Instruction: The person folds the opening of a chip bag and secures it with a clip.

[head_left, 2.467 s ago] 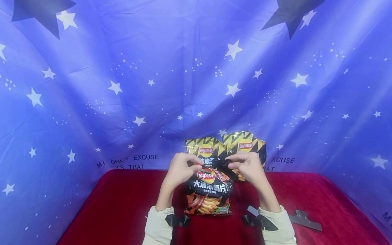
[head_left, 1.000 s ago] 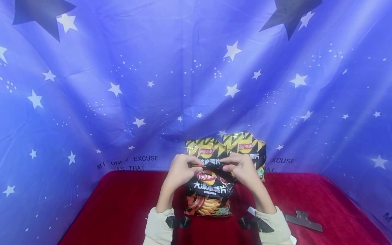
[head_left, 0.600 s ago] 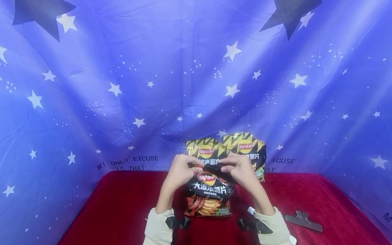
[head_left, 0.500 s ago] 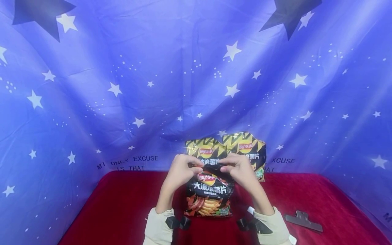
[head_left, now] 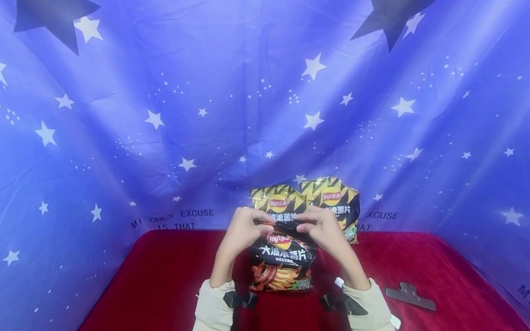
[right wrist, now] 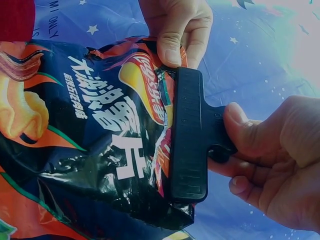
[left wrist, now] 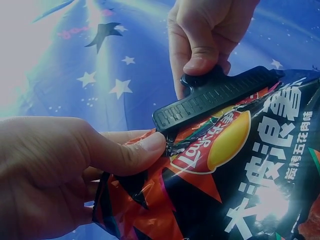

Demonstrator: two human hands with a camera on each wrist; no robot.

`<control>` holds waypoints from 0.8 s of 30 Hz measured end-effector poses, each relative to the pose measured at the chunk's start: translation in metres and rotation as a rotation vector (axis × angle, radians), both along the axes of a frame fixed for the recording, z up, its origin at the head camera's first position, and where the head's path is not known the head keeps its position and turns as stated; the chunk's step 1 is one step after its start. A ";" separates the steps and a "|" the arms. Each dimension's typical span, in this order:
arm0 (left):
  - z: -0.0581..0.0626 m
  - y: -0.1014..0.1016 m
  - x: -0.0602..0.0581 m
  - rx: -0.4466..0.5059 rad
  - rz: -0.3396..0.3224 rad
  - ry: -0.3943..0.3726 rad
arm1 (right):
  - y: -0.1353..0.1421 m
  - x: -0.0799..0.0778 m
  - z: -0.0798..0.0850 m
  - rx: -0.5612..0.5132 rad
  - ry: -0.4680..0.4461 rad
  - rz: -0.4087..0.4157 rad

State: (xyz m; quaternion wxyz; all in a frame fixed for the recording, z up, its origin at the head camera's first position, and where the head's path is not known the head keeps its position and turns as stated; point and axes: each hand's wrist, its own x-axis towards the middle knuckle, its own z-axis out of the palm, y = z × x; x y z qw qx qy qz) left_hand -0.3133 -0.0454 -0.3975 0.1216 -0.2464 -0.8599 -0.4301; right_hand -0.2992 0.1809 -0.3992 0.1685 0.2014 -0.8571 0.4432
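Observation:
A black and orange bag of potato chips (head_left: 283, 264) stands in front of the person, its top folded over. My left hand (head_left: 244, 230) pinches the folded top at its left corner, thumb in front, as the left wrist view shows. A wide black bag clip (right wrist: 189, 140) lies along the fold. With thumb and fingers, my right hand (head_left: 329, 230) pinches the clip's handle. In the left wrist view the clip's near end almost meets my left thumb (left wrist: 152, 144). Whether its jaws fully grip the fold is hard to tell.
Two yellow and black chip bags, a left one (head_left: 278, 193) and a right one (head_left: 331, 186), stand close behind. Another dark clip (head_left: 410, 296) lies on the red cloth (head_left: 447, 271) at the right. A white object (head_left: 395, 322) shows beside my right sleeve.
Since the earliest frame my right hand has moved left with the clip, bringing it across the bag's fold. My left hand has kept its place. Over the last half second little differs.

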 end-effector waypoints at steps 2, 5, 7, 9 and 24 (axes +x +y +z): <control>0.000 0.000 0.000 -0.004 0.001 0.001 | 0.000 0.000 0.000 0.005 0.003 0.002; 0.000 0.000 0.000 -0.003 0.005 0.002 | 0.000 0.000 0.000 0.007 -0.003 0.000; 0.000 0.000 0.000 -0.002 0.006 0.005 | 0.000 -0.001 0.000 0.010 -0.007 -0.003; 0.000 0.000 0.000 -0.001 0.006 0.008 | 0.000 -0.001 0.000 0.011 -0.014 -0.006; 0.000 0.001 -0.001 0.008 0.000 -0.026 | 0.000 -0.001 0.001 0.021 -0.042 -0.005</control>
